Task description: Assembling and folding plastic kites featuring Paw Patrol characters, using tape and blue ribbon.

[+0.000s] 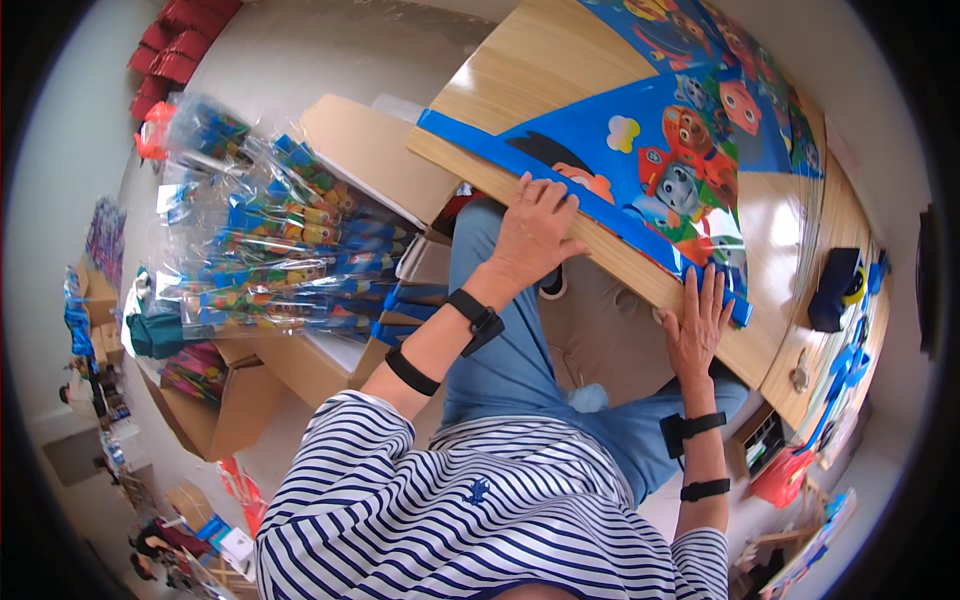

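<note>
Both hands are pressing flat, fingers spread and released: left hand and right hand lying along the kite's blue near edge, parallel to the worktop rim.

Left hand and right hand press flat on a colourful kite on the wooden table.

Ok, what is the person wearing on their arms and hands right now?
Both hands are bare, no gloves. The left hand has a black wrist device and a plain black band further up the forearm. The right hand side has the same pair of black bands. Sleeves are white with navy stripes.
</note>
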`<control>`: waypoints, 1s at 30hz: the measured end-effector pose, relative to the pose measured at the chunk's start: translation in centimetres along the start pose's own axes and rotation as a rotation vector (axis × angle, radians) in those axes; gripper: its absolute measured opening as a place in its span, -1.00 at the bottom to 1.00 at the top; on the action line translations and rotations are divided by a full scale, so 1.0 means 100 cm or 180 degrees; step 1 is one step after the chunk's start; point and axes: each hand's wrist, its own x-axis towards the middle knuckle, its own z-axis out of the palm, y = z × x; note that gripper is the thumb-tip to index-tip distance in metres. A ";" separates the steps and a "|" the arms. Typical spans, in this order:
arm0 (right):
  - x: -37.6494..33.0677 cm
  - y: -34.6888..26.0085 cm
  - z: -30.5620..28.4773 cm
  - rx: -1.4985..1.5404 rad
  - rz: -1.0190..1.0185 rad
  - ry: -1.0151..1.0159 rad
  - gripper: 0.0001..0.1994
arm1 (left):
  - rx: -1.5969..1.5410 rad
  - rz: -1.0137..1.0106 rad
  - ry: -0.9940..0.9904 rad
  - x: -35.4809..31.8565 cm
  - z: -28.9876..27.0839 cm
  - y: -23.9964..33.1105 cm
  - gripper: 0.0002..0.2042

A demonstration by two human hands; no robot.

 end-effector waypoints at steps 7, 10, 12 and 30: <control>0.052 -0.009 -0.039 0.0218 -0.0213 0.0261 -0.23 | -0.0058 -0.0171 -0.0021 -0.003 -0.002 0.000 -0.35; 0.129 -0.054 -0.063 0.1402 -0.0439 0.0124 -0.30 | -0.0095 -0.0170 0.0034 -0.003 -0.002 0.002 -0.35; 0.184 -0.111 -0.062 0.1981 -0.0954 0.0055 -0.35 | -0.0018 -0.0275 -0.0119 -0.003 0.002 0.003 -0.31; 0.299 -0.260 0.012 0.2253 -0.0727 -0.1871 -0.57 | 0.1044 -0.0640 -0.0574 -0.003 0.021 0.017 -0.41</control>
